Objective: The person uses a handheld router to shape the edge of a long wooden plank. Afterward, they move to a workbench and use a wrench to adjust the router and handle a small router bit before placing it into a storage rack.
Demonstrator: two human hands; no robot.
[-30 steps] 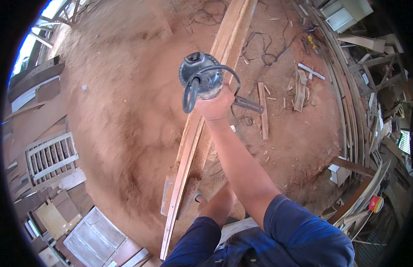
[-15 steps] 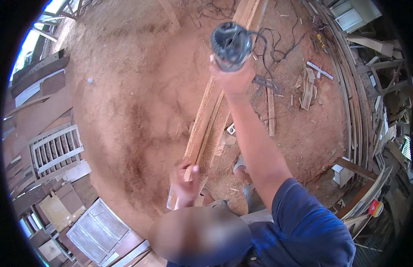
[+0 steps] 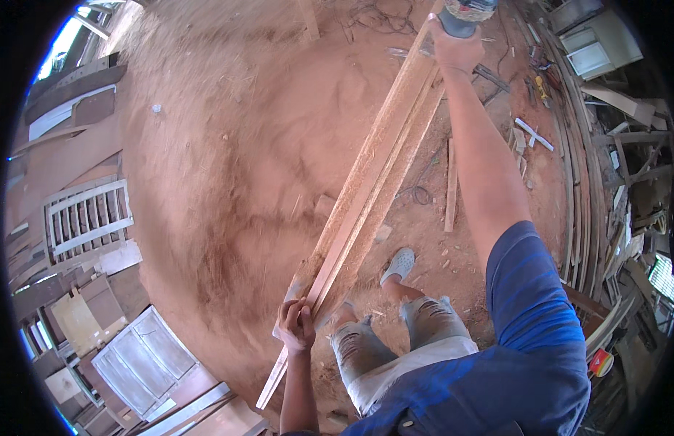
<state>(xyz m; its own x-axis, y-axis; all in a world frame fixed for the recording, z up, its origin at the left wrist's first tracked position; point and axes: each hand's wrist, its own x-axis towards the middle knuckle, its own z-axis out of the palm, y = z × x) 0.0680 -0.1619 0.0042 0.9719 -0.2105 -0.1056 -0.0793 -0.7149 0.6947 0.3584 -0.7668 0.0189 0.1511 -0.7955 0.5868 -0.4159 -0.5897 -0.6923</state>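
Observation:
A long wooden board (image 3: 362,189) slants from near my body up to the far right, with grooves and sawdust along it. My left hand (image 3: 297,325) is closed around a narrow wooden strip (image 3: 273,379) at the board's near end; the strip sticks out past that end toward me. At the far end of the board, my right hand (image 3: 457,49) grips a power tool (image 3: 462,22) with a dark rounded body. The top edge of the picture cuts the tool off, so its exact kind and working end are hidden.
Reddish dirt ground surrounds the board. To the right lie a loose wooden strip (image 3: 451,185), offcuts, a white crosspiece (image 3: 534,134) and stacked long planks (image 3: 569,174). Leftward stand a slatted frame (image 3: 88,218) and a panelled door (image 3: 144,363). My shoe (image 3: 401,263) is beside the board.
My right hand has carried the power tool farther away and to the right along the board. The left hand, blurred with fingers raised before, is now closed on the strip. The view has shifted.

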